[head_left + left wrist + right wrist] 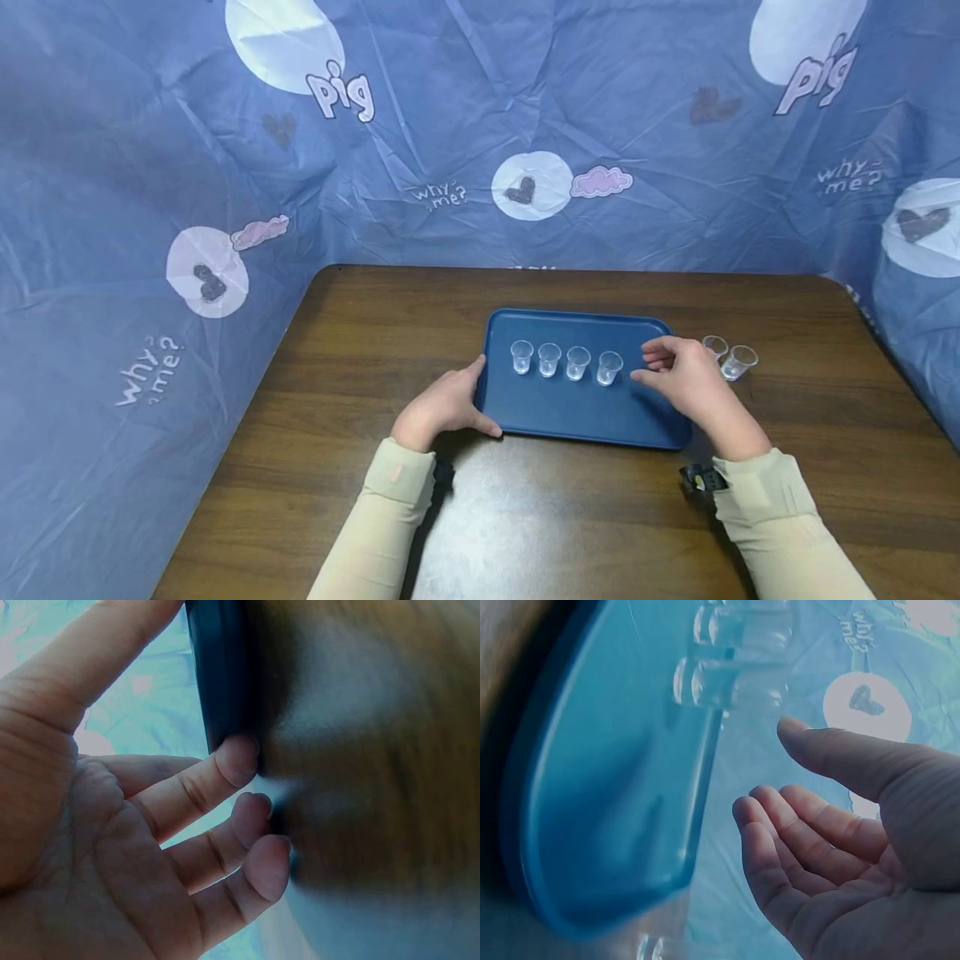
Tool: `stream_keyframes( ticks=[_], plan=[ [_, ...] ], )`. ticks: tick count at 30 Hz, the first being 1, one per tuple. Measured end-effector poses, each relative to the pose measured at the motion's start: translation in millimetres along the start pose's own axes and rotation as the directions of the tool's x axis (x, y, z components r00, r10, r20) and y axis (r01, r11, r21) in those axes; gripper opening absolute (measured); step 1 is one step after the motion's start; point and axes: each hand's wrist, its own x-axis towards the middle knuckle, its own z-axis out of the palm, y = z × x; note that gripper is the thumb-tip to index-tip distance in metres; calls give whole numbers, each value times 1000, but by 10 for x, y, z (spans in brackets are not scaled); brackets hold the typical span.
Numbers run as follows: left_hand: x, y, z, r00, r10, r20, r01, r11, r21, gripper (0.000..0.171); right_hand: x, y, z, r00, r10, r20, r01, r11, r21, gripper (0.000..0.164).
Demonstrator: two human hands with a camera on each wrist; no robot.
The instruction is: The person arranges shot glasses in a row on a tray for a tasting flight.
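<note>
Several small clear plastic cups [577, 363] stand upright in a row on a blue rectangular tray [585, 417]. My left hand [444, 403] lies at the tray's left side, thumb by the near corner and fingertips at the left edge. In the left wrist view its fingers [240, 759] are spread and slightly bent beside the dark tray edge. Over the tray's right end hovers my right hand [686, 375], holding nothing, its thumb and loosely bent fingers apart. The row's rightmost cup [735, 682] is just beyond the thumb tip in the right wrist view.
Two more clear cups [739, 362] stand on the brown wooden table [337, 333], to the right of the tray and partly behind my right hand. A blue printed sheet [420, 125] hangs around the table's back and sides.
</note>
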Motion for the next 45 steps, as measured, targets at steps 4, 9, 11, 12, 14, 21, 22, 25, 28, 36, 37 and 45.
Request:
stream_keyframes(
  ticks=[4, 9, 11, 12, 14, 21, 22, 25, 28, 36, 37, 45],
  plan=[
    [-11, -1, 2, 1000, -12, 1, 12, 1000, -4, 125, -31, 60, -82, 999, -17, -31, 17, 1000, 2, 40],
    [-15, -2, 6, 1000, -9, 0, 9, 1000, -8, 125, -83, 133, -187, 997, -25, -77, 26, 1000, 9, 41],
    [-16, -2, 6, 1000, -6, 0, 6, 1000, -9, 125, -103, 167, -239, 995, -25, -96, 25, 1000, 0, 41],
    [-17, -2, 6, 1000, -6, 0, 6, 1000, -8, 125, -114, 188, -266, 994, -21, -103, 21, 1000, -3, 41],
    [-20, 1, 5, 1000, -8, 1, 8, 1000, -10, 125, -133, 232, -325, 992, -19, -122, 17, 1000, -17, 41],
    [-20, 5, 4, 1000, -5, -2, 5, 1000, -10, 125, -196, 401, -505, 982, -27, -185, 24, 1000, -15, 40],
    [-21, 7, 5, 1000, -6, -2, 6, 1000, -10, 125, -206, 423, -526, 981, -28, -193, 26, 1000, -12, 40],
    [-24, 9, 4, 1000, -6, -4, 6, 1000, -9, 125, -236, 484, -584, 975, -22, -220, 21, 1000, -9, 40],
    [-22, 5, 7, 1000, -8, -8, 8, 1000, -6, 125, -259, 539, -642, 969, -9, -247, 6, 1000, -15, 42],
    [-18, 4, 8, 1000, -8, -5, 8, 1000, -1, 126, -284, 677, -754, 953, 33, -302, -50, 998, -49, 44],
    [-18, 6, 5, 1000, -7, -4, 7, 1000, 0, 125, -286, 691, -763, 950, 36, -310, -56, 997, -56, 43],
    [-17, 8, -5, 1000, -6, 1, 6, 1000, 14, 125, -274, 816, -804, 950, 82, -300, -104, 993, -57, 47]
  ],
)
